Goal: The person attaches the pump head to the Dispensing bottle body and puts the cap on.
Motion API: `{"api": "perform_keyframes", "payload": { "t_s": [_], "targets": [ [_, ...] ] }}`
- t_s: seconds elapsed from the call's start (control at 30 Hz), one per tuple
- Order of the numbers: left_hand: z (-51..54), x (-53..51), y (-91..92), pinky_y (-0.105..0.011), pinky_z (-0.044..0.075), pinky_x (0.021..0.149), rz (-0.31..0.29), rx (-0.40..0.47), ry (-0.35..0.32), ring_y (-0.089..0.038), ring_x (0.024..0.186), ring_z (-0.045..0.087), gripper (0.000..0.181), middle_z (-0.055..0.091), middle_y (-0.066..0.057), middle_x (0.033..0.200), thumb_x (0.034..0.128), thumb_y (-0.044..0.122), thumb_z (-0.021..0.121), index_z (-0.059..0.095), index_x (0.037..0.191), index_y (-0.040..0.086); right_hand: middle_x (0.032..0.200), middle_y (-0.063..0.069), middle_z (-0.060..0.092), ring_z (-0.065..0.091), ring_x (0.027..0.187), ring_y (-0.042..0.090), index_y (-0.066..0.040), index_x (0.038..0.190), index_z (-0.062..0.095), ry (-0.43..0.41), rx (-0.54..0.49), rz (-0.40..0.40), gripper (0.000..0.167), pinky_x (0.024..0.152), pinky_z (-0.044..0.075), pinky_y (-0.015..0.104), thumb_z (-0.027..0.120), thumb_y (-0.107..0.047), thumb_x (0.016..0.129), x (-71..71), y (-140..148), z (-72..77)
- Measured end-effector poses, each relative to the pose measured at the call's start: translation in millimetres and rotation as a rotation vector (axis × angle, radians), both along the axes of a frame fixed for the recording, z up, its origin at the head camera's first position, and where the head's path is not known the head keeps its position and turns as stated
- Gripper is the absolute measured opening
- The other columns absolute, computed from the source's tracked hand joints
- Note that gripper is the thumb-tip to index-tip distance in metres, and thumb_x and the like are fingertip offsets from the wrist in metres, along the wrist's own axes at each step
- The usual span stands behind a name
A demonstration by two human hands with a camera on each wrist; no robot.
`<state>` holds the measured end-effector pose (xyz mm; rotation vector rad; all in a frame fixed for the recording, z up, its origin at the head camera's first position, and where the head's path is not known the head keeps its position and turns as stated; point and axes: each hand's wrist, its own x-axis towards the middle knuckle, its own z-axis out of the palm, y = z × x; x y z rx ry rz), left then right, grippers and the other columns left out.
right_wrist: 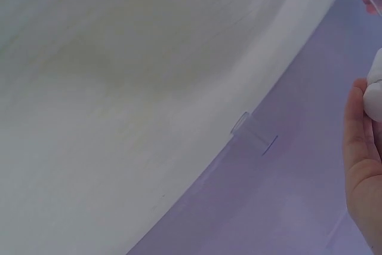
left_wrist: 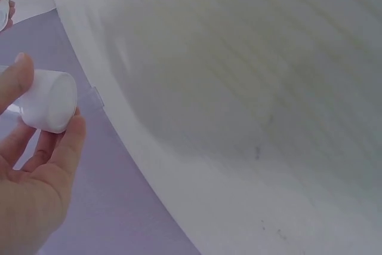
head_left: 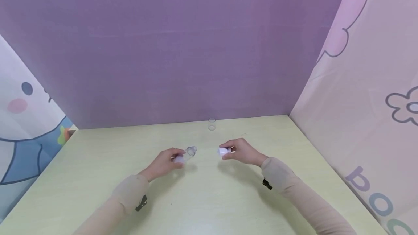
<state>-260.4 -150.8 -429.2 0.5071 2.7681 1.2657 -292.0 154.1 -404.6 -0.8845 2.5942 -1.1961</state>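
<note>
My left hand (head_left: 164, 163) grips a small clear bottle (head_left: 188, 153) by its whitish lower end, its narrower neck tilted up and to the right. In the left wrist view, the bottle's white base (left_wrist: 55, 101) sits between the thumb and fingers. Across a gap, my right hand (head_left: 243, 151) pinches a white bottle top (head_left: 223, 151) that points left toward the bottle. Only part of this white top (right_wrist: 374, 98) shows at the edge of the right wrist view. A clear, hollow cylinder-shaped cover (head_left: 212, 124) stands at the back of the table, apart from both hands.
The pale wooden table (head_left: 107, 144) meets a purple backdrop (head_left: 183, 64) at its far edge. Printed cloth panels flank it, the left one (head_left: 26, 126) with a cartoon figure, the right one (head_left: 365, 93) with a flower and letters.
</note>
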Motion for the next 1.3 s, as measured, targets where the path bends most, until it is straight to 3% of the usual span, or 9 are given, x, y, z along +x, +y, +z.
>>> {"api": "perform_keyframes", "payload": {
  "t_s": [0.4,0.73,1.07,1.3],
  "targets": [
    [2.2,2.5,2.1,-0.037,0.052,0.083,-0.029,0.01,-0.002,-0.037,0.106,0.057,0.04,0.059,-0.02,0.114,0.077,0.003,0.07,0.059,0.115,-0.003,0.109,0.009,0.066,0.061,0.085,0.012,-0.001,0.115,0.062,0.047,0.013,0.026,0.042,0.074,0.05,0.021,0.072,-0.017,0.077,-1.2,-3.3,3.3],
    [1.8,1.1,3.0,-0.037,0.053,0.081,-0.045,-0.013,-0.002,-0.035,0.105,0.057,0.041,0.058,-0.018,0.113,0.0768,0.004,0.071,0.059,0.116,-0.002,0.109,0.009,0.065,0.06,0.087,0.011,-0.002,0.116,0.062,0.033,0.028,0.023,0.041,0.077,0.05,0.021,0.072,-0.017,0.079,-1.5,-7.2,2.9],
    [0.7,2.5,5.4,-0.037,0.051,0.081,-0.015,-0.046,-0.009,-0.03,0.104,0.057,0.041,0.061,-0.012,0.11,0.0756,0.006,0.072,0.061,0.115,0.002,0.112,0.009,0.065,0.061,0.089,0.012,-0.001,0.117,0.061,0.012,0.018,0.024,0.043,0.078,0.051,0.023,0.071,-0.018,0.079,-1.5,-17.0,0.0],
    [0.0,0.9,5.8,-0.036,0.052,0.08,-0.037,-0.054,0.014,-0.031,0.102,0.058,0.042,0.061,-0.015,0.11,0.0754,0.007,0.072,0.061,0.115,0.001,0.111,0.008,0.065,0.061,0.087,0.011,-0.003,0.116,0.062,0.015,0.017,0.02,0.04,0.076,0.051,0.021,0.072,-0.016,0.078,-0.8,-23.2,0.2]
  ]
}}
